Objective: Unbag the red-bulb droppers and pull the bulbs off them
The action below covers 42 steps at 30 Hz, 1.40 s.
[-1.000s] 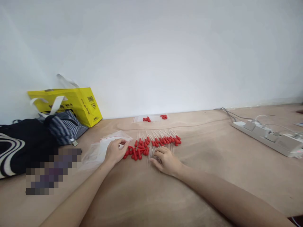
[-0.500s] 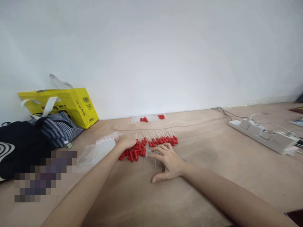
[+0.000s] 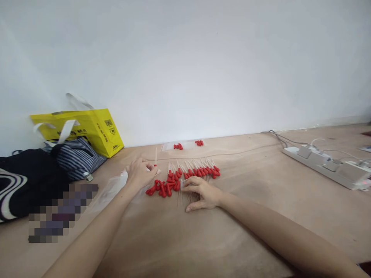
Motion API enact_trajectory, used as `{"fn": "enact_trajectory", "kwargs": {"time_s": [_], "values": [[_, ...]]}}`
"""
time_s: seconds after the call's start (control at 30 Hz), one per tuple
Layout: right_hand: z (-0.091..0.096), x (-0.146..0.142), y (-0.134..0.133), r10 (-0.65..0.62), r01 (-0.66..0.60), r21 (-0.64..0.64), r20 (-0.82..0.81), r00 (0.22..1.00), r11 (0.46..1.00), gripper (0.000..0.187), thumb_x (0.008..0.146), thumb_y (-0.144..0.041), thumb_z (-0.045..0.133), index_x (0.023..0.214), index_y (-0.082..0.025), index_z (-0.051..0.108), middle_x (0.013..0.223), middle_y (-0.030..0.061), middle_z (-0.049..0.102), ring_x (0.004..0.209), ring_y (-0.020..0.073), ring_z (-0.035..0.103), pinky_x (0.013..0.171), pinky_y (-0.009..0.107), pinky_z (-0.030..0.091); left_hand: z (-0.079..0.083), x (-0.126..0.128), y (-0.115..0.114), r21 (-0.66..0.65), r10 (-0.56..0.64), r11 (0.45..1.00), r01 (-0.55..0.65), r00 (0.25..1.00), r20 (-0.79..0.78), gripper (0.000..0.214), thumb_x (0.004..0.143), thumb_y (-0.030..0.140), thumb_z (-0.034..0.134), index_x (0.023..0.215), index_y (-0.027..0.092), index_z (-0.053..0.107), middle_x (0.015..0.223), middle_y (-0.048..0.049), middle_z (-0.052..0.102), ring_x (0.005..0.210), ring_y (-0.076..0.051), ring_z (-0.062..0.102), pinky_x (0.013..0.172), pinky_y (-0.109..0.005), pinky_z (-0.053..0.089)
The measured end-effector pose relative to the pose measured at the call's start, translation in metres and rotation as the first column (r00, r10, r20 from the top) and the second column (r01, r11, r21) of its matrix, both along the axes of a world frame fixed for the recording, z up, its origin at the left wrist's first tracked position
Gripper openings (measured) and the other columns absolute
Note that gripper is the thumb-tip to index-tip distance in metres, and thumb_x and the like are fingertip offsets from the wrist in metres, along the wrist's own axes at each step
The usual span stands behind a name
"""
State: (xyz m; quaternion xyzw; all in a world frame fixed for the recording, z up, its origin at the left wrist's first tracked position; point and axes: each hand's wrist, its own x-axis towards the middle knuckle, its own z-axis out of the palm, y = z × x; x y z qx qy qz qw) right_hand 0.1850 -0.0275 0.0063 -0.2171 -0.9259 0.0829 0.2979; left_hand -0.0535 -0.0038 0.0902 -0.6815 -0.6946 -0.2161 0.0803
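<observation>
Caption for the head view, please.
Left hand holds one red-bulbed dropper upright beside a pile of droppers on a table; right hand rests on them.

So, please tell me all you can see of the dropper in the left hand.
The dropper is a thin clear tube with a small red bulb at its lower end. It stands almost upright, tip up, pinched near the bulb by the left hand, above the wooden table, left of the loose droppers.

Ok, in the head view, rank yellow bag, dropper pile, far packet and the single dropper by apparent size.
1. yellow bag
2. dropper pile
3. far packet, though distance shrinks it
4. single dropper in the left hand
</observation>
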Motion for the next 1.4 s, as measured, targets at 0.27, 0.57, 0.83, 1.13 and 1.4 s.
{"fn": "enact_trajectory", "kwargs": {"time_s": [0.27, 0.57, 0.83, 1.13, 1.4], "values": [[-0.004, 0.019, -0.002, -0.154, 0.165, 0.124, -0.088, 0.984, 0.979, 0.049, 0.070, -0.053, 0.058, 0.105, -0.018, 0.058, 0.097, 0.0085, 0.058, 0.093, 0.0198, 0.051, 0.081, 0.036, 0.039, -0.030, 0.022, -0.032, 0.029, -0.420, 0.907, 0.419, 0.907, 0.037, 0.017, 0.077, 0.027, 0.036, 0.064, 0.019, 0.046, 0.066, -0.0019, 0.055, 0.066, -0.017, 0.051, 0.064, -0.029, 0.040], [0.002, 0.023, -0.015, -0.390, 0.489, 0.292, -0.339, 0.857, 0.822, 0.040, 0.082, -0.034, 0.050, 0.117, -0.016, 0.047, 0.108, 0.0116, 0.055, 0.101, 0.0202, 0.048, 0.086, 0.038, 0.035, -0.057, 0.043, -0.047, 0.132, -0.515, 0.816, 0.562, 0.812, -0.276, 0.017, 0.083, 0.020, 0.034, 0.073, 0.019, 0.047, 0.071, -0.0025, 0.056, 0.068, -0.018, 0.053, 0.063, -0.030, 0.039], [-0.001, 0.006, -0.012, -0.329, 0.381, 0.504, -0.193, 0.925, 0.776, 0.013, 0.084, -0.025, 0.048, 0.090, -0.023, 0.060, 0.066, -0.0038, 0.063, 0.079, 0.0126, 0.053, 0.097, 0.043, 0.011, -0.070, 0.052, -0.048, 0.216, -0.470, 0.711, 0.669, 0.681, -0.561, 0.020, 0.084, 0.016, 0.037, 0.071, 0.015, 0.052, 0.067, -0.0042, 0.057, 0.064, -0.018, 0.052, 0.061, -0.031, 0.036], [-0.001, 0.001, -0.017, -0.301, 0.354, 0.520, -0.186, 0.935, 0.778, 0.020, 0.086, -0.023, 0.043, 0.078, -0.020, 0.061, 0.056, -0.0036, 0.056, 0.064, 0.0105, 0.045, 0.089, 0.038, 0.019, -0.074, 0.055, -0.049, 0.346, -0.582, 0.613, 0.710, 0.703, -0.410, 0.023, 0.087, 0.022, 0.038, 0.089, 0.016, 0.060, 0.100, -0.0051, 0.065, 0.100, -0.020, 0.055, 0.092, -0.040, 0.030], [0.002, 0.002, -0.020, -0.279, 0.347, 0.512, -0.207, 0.938, 0.786, 0.022, 0.085, -0.024, 0.043, 0.069, -0.020, 0.058, 0.049, -0.0055, 0.052, 0.062, 0.0099, 0.043, 0.086, 0.036, 0.019, -0.073, 0.049, -0.051, 0.325, -0.620, 0.590, 0.739, 0.672, -0.405, 0.023, 0.087, 0.023, 0.040, 0.082, 0.018, 0.061, 0.105, -0.0015, 0.064, 0.106, -0.021, 0.053, 0.100, -0.048, 0.021]]}}
